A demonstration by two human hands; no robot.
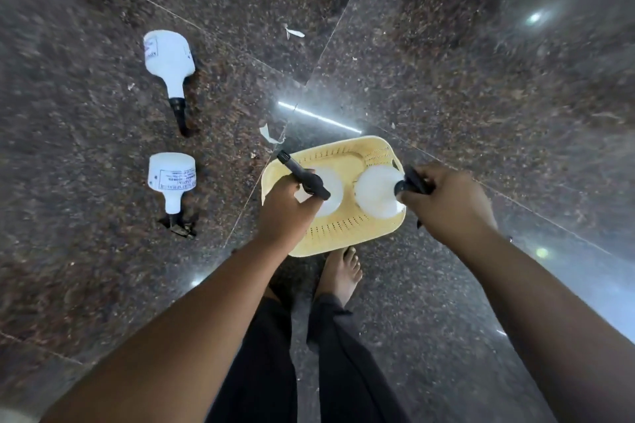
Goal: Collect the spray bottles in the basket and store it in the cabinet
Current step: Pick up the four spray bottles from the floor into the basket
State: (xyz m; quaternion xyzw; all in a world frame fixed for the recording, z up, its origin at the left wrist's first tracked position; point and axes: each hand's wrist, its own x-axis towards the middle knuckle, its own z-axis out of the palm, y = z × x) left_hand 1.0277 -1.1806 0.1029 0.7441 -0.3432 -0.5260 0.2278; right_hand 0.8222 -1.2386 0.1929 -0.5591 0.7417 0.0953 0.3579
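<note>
Dim, wide-angle bending at edges; ceiling-light glare on polished floor (446,62) (slightly blurred).

Two bottles (350,191) fill the basket (343,237). Open floor (446,79) lies all around the two other bottles (170,62).

A dark, polished speckled stone floor (429,62) with thin tile joints fills the frame. On it, at the left, lie two white spray bottles on their sides, one in the upper left (169,57) and one (171,178) just below it, both with black nozzles pointing toward the bottom of the frame. A pale yellow perforated basket (343,237) sits at centre, a bare foot (342,273) just below it, and small white scraps (294,32) lie scattered in the upper half.
</note>
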